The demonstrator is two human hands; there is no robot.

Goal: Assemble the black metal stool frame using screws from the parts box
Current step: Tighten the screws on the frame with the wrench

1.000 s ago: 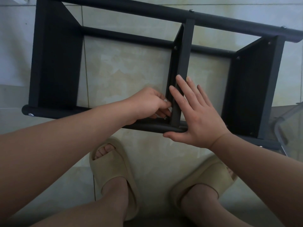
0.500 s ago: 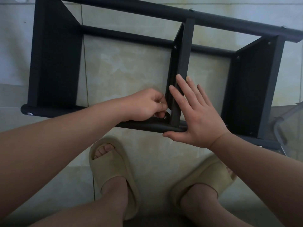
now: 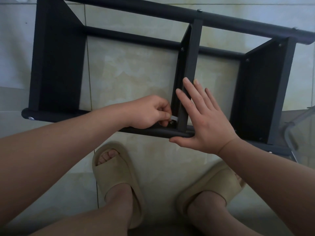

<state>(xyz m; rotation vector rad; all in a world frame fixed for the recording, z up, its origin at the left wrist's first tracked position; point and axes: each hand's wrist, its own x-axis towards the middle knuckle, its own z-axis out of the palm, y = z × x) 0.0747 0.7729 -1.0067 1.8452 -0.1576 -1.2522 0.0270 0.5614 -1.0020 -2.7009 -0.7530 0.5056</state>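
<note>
The frame (image 3: pixel 58 65) sat on the tiled floor (image 3: pixel 127 74), just ahead of the person's feet, and we looked down through its open middle. A bar (image 3: pixel 190 65) crossed it from the far tube to the near tube (image 3: pixel 153 132). In the corner where the bar met the near tube we saw a screw (image 3: pixel 171 122), its head showing.

The left hand (image 3: pixel 148 114) was curled, thumb and forefinger pinching a small silver tool (image 3: pixel 174 118) – we could not tell what kind – with its free end against the bar just above the screw. The right hand (image 3: pixel 204 123) lay flat on the bar's right side, fingers straight and spread, thumb stretched along the underside of the near tube.

Nearer us, two beige slippers (image 3: pixel 115 178) stood on the floor – one under each forearm. At the right edge we made out part of a clear box (image 3: pixel 300 130), its contents too blurred to tell.
</note>
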